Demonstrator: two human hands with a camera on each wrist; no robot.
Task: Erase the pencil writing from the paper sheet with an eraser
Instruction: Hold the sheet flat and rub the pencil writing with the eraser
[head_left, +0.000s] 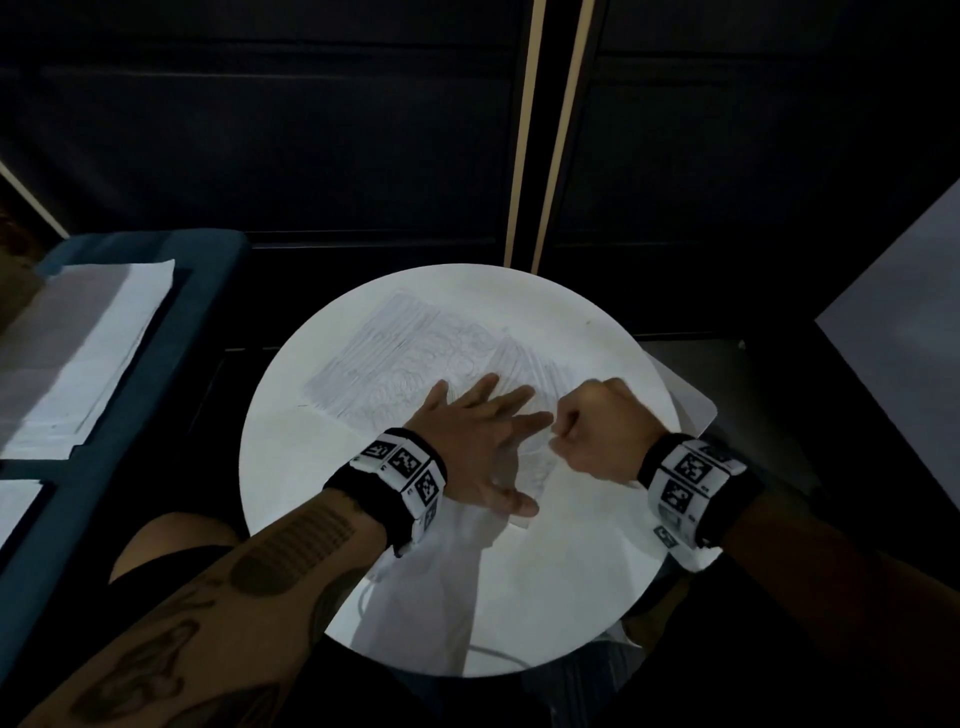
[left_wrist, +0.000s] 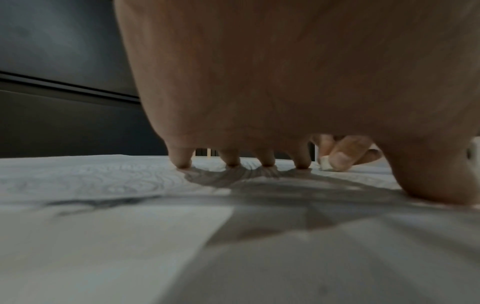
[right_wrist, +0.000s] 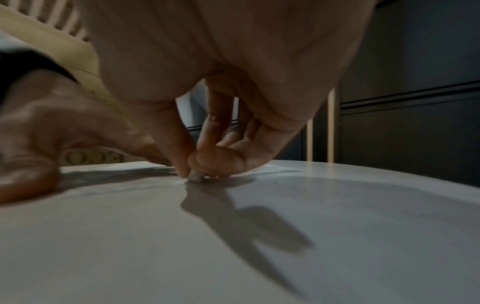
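Observation:
A paper sheet (head_left: 395, 353) covered in grey pencil strokes lies on the round white table (head_left: 291, 467). My left hand (head_left: 483, 441) lies on the sheet with fingers spread and straight, its fingertips (left_wrist: 182, 162) pressing the paper (left_wrist: 91, 181). Just to its right, my right hand (head_left: 597, 426) is curled, pinching a small white eraser (right_wrist: 196, 178) between thumb and fingers, the eraser's tip on the paper (right_wrist: 259, 236). In the left wrist view the eraser (left_wrist: 324, 164) shows beyond my fingers. In the head view the eraser is hidden under the right hand.
A teal bench (head_left: 156, 364) at the left carries stacked white sheets (head_left: 78, 353). Dark wall panels with two pale vertical strips (head_left: 524, 135) stand behind the table. A grey surface (head_left: 904, 332) sits at the right edge. The table's near part is bare white.

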